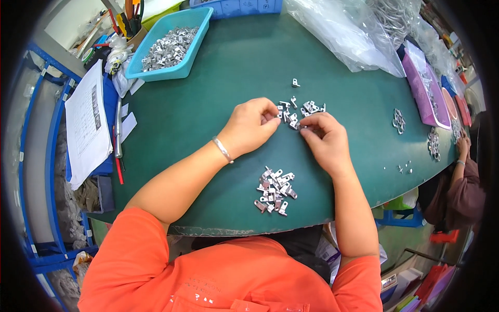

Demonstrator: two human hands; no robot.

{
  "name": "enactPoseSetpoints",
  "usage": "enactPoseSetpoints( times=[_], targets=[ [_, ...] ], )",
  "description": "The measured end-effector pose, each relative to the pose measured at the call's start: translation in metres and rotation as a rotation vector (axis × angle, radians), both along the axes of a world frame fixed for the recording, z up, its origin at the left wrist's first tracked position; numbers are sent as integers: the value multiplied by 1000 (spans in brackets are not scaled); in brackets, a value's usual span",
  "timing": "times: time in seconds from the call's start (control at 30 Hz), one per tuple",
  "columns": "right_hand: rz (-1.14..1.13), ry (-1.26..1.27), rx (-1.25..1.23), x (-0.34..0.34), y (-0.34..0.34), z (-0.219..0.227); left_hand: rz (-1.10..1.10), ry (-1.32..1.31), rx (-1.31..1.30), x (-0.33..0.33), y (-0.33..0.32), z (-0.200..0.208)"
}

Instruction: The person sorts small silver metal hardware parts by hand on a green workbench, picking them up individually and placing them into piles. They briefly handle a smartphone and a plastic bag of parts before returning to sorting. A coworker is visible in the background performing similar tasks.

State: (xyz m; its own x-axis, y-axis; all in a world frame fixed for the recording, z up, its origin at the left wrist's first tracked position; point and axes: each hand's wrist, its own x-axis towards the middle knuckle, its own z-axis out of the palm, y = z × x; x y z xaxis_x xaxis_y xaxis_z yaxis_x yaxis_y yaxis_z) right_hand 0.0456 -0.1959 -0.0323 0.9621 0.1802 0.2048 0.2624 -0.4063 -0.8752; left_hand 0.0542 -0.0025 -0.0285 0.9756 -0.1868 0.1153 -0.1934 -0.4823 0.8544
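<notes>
My left hand [250,126] rests on the green table [218,78], fingers pinched at a small metal bracket beside a loose scatter of small silver brackets [301,109]. Just to its right, my right hand [325,141] pinches another small bracket at the scatter's near edge. The two hands' fingertips almost meet. A pile of several finished-looking silver brackets [274,190] lies near the table's front edge, between my forearms. One single bracket [295,82] lies apart, farther back.
A turquoise bin [200,26] of silver parts stands at the back left. Clear plastic bags [343,36] lie at the back right, a purple tray [423,93] at the right. Another person's hand [461,145] works at the far right. Papers [86,125] lie left.
</notes>
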Motion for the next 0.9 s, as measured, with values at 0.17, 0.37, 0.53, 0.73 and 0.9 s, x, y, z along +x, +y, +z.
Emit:
enactPoseSetpoints(
  times=[0.17, 0.37, 0.53, 0.73, 0.9],
  targets=[
    [12, 407, 419, -1, -2, 11, -72, 650, -745, -6, 10, 9],
    [146, 449, 638, -4, -8, 13, -107, 728, -861, -8, 8, 12],
    [539, 343, 593, 0, -16, 9, -379, 735, -599, -2, 21, 14],
    [171, -267, -151, -2, 4, 4, -550, 148, 35, -5, 22, 16],
    [69, -428, -334, -1, 10, -7, -248, -392, 196, 1, 1, -8]
  ],
)
